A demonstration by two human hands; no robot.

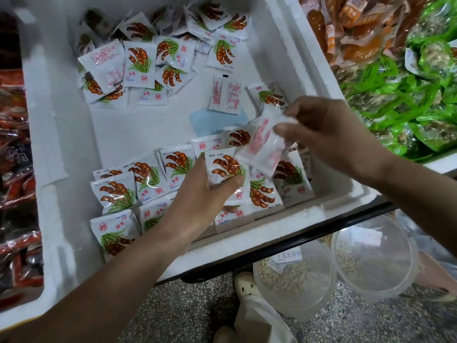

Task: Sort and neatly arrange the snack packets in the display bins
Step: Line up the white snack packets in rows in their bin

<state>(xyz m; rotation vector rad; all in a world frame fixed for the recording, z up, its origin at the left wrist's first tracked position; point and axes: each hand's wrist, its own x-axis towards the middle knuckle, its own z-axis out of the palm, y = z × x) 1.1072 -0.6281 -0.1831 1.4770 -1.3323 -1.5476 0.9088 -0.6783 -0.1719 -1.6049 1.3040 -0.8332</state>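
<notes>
One white snack packet (pixel 262 147), printed back outward and blurred, was pinched in the fingers (pixel 284 131) of the right hand (pixel 329 134) at centre right. It hung above the aligned rows (pixel 153 179) in the lower half of the white foam bin (pixel 57 120). Judged: it was being turned to face front like the rest. The left hand (pixel 197 194) gripped a front-facing packet (pixel 226 167) in the rows, apparently steadying it. A loose heap (pixel 153 58) lay unsorted at upper centre. Neighbouring bins held green packets (pixel 408 95) at upper right and red packets (pixel 14 144) at left. Clear tubs (pixel 296 276) stood on the speckled floor (pixel 185 318) below.
</notes>
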